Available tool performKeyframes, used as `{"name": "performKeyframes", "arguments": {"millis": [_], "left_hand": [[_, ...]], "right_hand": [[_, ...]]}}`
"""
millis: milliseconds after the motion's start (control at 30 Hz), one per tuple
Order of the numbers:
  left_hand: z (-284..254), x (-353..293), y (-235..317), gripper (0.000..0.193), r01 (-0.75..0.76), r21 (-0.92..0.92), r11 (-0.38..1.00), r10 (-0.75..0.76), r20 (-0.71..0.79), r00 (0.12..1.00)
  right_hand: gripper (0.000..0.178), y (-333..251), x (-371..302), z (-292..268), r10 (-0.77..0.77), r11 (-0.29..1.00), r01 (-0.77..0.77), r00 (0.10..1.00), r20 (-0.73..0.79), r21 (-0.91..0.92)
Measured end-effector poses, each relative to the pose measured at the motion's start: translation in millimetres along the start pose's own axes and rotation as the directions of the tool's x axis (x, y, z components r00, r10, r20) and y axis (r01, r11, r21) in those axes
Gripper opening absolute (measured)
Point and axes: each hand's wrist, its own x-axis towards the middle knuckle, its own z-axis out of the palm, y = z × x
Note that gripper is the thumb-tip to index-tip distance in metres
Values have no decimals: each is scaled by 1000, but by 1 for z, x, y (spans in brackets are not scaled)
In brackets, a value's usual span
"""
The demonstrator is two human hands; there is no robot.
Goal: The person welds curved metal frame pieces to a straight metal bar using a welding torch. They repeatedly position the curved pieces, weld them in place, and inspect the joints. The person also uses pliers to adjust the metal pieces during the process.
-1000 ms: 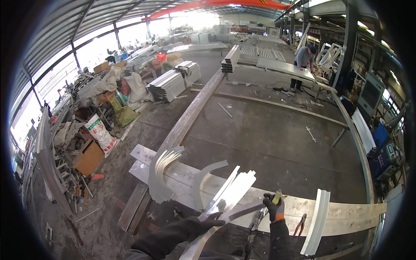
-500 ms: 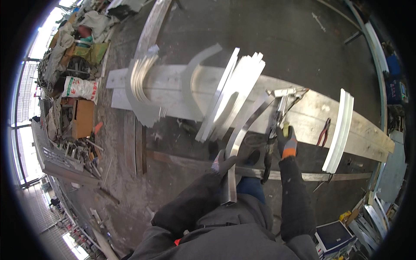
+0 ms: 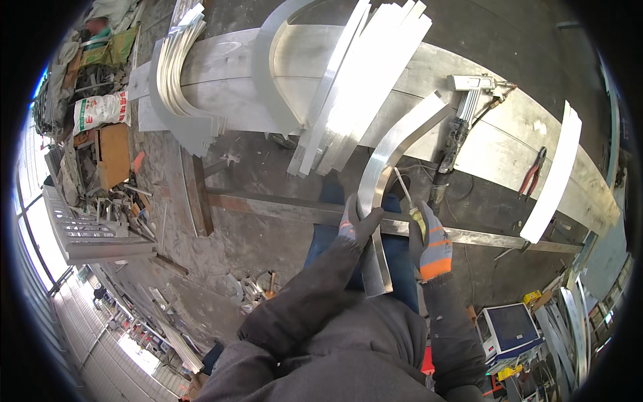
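- As your view tips lower than it did half a second ago, the long bench [image 3: 499,154] sweeps across from 10 to 2 o'clock, with the bundle of bright strips [image 3: 372,74] lying over it at 12.
- Your bent metal piece [image 3: 376,167] sits at the middle of the view, its near end toward your lap at 6 o'clock and its far end over the bench at 1. A gap now shows between that far end and the head of the power tool [image 3: 455,137], where the two nearly met half a second ago.
- Your left hand [image 3: 360,221] keeps its hold: thumb and fingers wrap the bent stretch of the piece, so it looks steadied from the 9 o'clock side.
- Your right hand [image 3: 432,241] makes the biggest change. It has left its place beside the power tool and come in close at the piece's 3 o'clock side, fingers curled around a handle. Both hands now appear to serve one spot.
- The red-handled pliers [image 3: 534,173] lie at 2 o'clock, untouched.
- Smallest is the thin-shafted tool [image 3: 417,216] in your right hand, its shaft slanting toward 11 o'clock and the inner side of the bend. You cannot tell from this angle whether its tip touches the metal.
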Motion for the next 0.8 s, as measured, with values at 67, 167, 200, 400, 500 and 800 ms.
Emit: {"name": "performKeyframes", "arguments": {"millis": [67, 167, 200, 400, 500, 800], "left_hand": [[3, 8, 2, 53, 13, -8, 1000, -13, 9, 1000], [6, 15, 7, 62, 62, 27, 998, -63, 45, 997], [7, 16, 9, 62, 78, 15, 997, -78, 45, 996], [8, 16, 17, 60, 72, 51, 996, -73, 15, 997], [7, 16, 14, 59, 63, 42, 997, -64, 23, 998], [2, 24, 12, 68, 55, 39, 998, -57, 56, 997]], "right_hand": [[65, -6, 9, -12, 1, 983, 23, 991, 130, -184], [61, -19, 26, -26, 29, 906, 83, 966, 256, -416], [56, -24, 31, -29, 16, 862, 132, 958, 286, -489], [62, -54, 56, -45, 49, 561, 367, 880, 472, -742], [63, -74, 76, -44, 158, 459, 453, 805, 572, -764], [55, -130, 138, -48, 406, 429, 535, 605, 684, -728]]}}
